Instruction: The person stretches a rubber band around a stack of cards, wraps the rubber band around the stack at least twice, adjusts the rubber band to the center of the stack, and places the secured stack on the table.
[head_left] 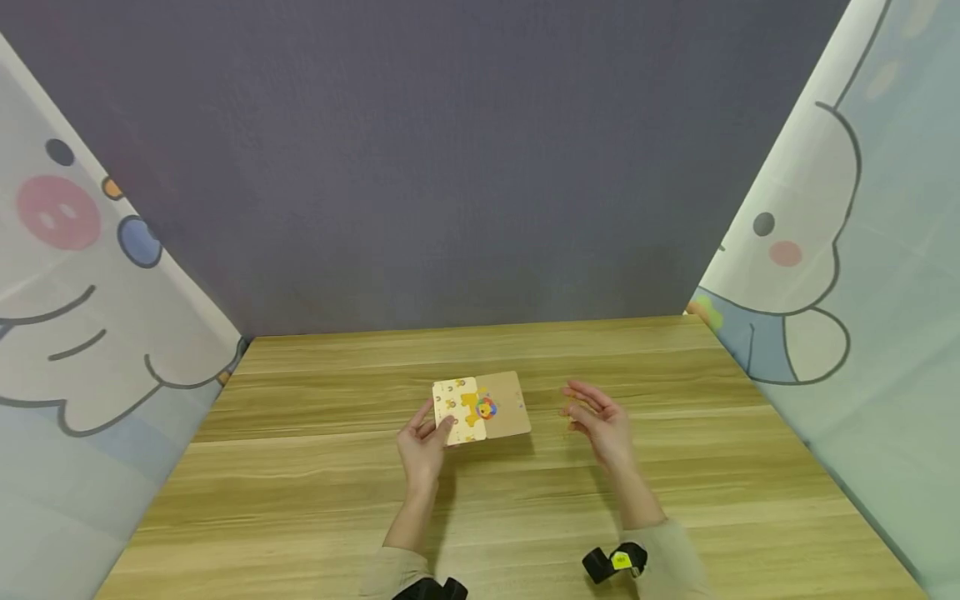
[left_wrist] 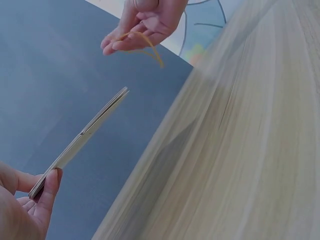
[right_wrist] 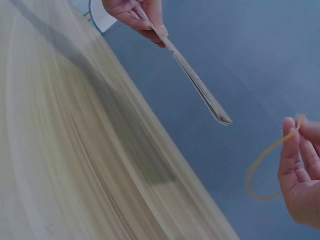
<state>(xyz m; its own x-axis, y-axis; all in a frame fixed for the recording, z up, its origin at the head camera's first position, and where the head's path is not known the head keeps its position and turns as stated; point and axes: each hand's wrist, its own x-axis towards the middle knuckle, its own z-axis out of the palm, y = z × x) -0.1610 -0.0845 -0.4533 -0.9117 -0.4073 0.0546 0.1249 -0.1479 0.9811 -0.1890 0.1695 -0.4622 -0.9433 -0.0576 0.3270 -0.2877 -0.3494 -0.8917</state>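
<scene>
My left hand (head_left: 422, 450) pinches a small booklet (head_left: 504, 408) at its left end, thumb on top and fingers beneath. Half its front is cream with small prints, half plain brown, and a lion picture lies across the join. In the left wrist view the booklet (left_wrist: 82, 135) appears edge-on, thin and layered, held above the table. To the right of it, apart from its free end, my right hand (head_left: 607, 425) is raised. Between thumb and fingertips it pinches a thin yellow rubber band (right_wrist: 261, 198), which hangs as a slack loop.
Beneath both hands lies a wood-grain table (head_left: 315, 492). A dark grey panel (head_left: 465, 167) rises behind its back edge. Cloths with cartoon animals hang at the left (head_left: 90, 333) and right (head_left: 847, 400). A black wrist camera (head_left: 600, 565) sits at the right sleeve.
</scene>
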